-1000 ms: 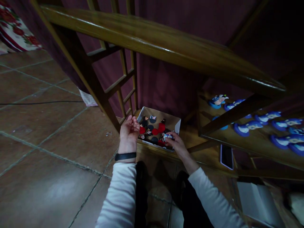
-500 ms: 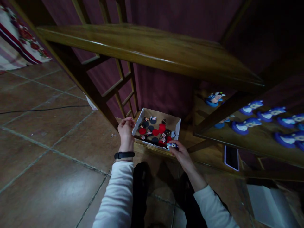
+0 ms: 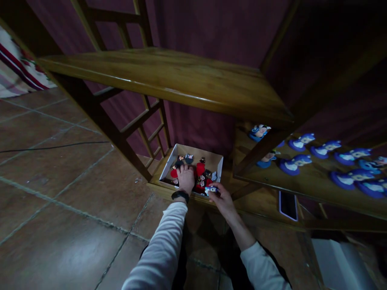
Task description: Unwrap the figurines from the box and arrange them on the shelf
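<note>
My right hand [image 3: 222, 198] pinches a small blue-and-white figurine [image 3: 211, 189] at the front right corner of a shallow white cardboard box [image 3: 205, 152]. My left hand [image 3: 185, 179], wearing a black wristband, reaches down into the box with fingers slightly apart. What lies beneath its fingertips is hidden. Several small figurines with red or dark round bases lie in the box, among them a red-based one [image 3: 200, 168] and a dark-based one [image 3: 189, 158]. A small grey piece [image 3: 214, 176] rests by the right wall.
Several blue-based figurines [image 3: 294, 164] lie on a raised wooden shelf [image 3: 272, 181] to the right. Below it is a phone [image 3: 288, 205]. A thick wooden shelf board [image 3: 166, 80] overhangs the box, with a slanting post [image 3: 99, 125] at left. A cable [image 3: 54, 147] crosses the tiled floor.
My left hand has moved from the box's left end rightward into the box, over the figurines. My right hand still holds the blue-and-white figurine near the front right corner. The view has shifted slightly.
</note>
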The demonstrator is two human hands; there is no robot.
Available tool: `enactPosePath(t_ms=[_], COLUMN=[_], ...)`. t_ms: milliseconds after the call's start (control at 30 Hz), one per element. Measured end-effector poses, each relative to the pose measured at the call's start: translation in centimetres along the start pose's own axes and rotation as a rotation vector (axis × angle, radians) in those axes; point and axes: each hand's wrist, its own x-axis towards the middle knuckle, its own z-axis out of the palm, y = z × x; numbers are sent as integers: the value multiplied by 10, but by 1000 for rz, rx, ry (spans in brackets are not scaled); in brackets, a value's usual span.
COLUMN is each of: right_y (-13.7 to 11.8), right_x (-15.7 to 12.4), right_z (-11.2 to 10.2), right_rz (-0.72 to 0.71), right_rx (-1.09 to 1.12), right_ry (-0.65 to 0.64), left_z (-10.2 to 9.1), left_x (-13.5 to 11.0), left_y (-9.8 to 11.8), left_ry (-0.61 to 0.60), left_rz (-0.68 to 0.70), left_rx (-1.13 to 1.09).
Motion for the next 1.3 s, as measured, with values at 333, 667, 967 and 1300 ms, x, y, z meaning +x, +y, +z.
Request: enactPosePath(t_ms=[333,667,967,1300], right_y=[5,-24,-22,-16], right_x=[2,-33,-63,-94], right_z=[2,1,-10,-8], right_rz=[-89,-127,-213,-291], right_rx=[-82,330,146,-186], right_ry=[69,50,47,117], left_z=[-12,-44,-68,-57], left_x=[3,-77,-154,-189], left_y=[4,23,43,42], left_ry=[137,-61,-218,-219], left_rz=[-303,-582,-491,-406], left_rx=[-578,-1922,-2062,-2120])
